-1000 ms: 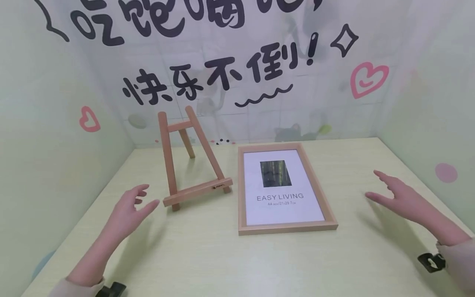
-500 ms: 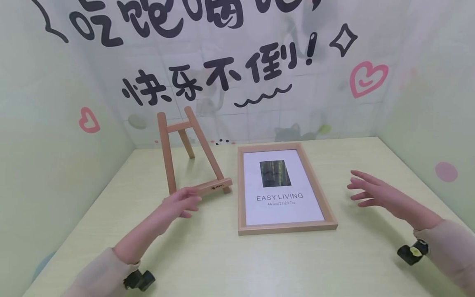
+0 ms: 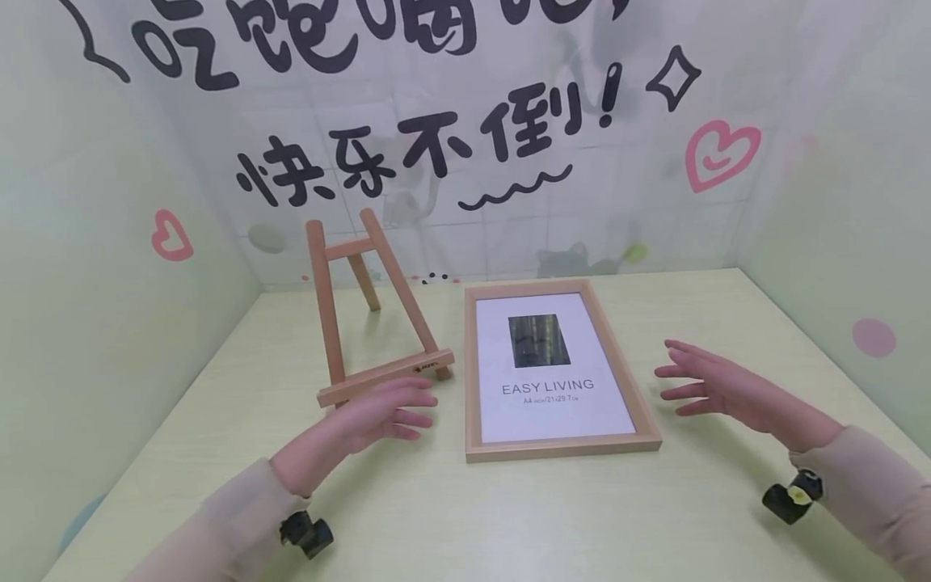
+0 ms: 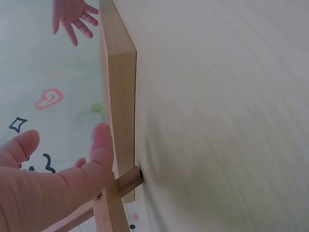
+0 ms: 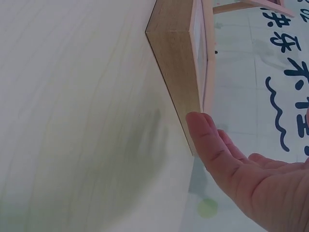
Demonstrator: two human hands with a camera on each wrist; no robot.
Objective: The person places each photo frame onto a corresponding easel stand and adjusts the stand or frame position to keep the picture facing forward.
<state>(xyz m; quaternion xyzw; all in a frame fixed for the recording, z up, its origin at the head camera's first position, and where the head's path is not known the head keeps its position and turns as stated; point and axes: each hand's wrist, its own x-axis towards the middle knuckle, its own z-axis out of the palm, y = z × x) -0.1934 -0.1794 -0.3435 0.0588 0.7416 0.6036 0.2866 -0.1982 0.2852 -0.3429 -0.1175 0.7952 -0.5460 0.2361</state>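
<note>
Left arm [image 3: 225,521] slanting up from bottom left, right arm [image 3: 873,497] slanting in from lower right. Pale sleeves [image 3: 869,485] ending near wrists, bare wrists showing past them. Left hand [image 3: 374,414] pointing in toward middle, its back facing up, fingers stretching out with small gaps, bending just a little. Right hand [image 3: 720,390] pointing back toward left one, its fingers reaching out loosely, one above another. Left wrist view showing right palm, fingers spreading wide. Two hands hanging well apart, fingertips facing each other.
</note>
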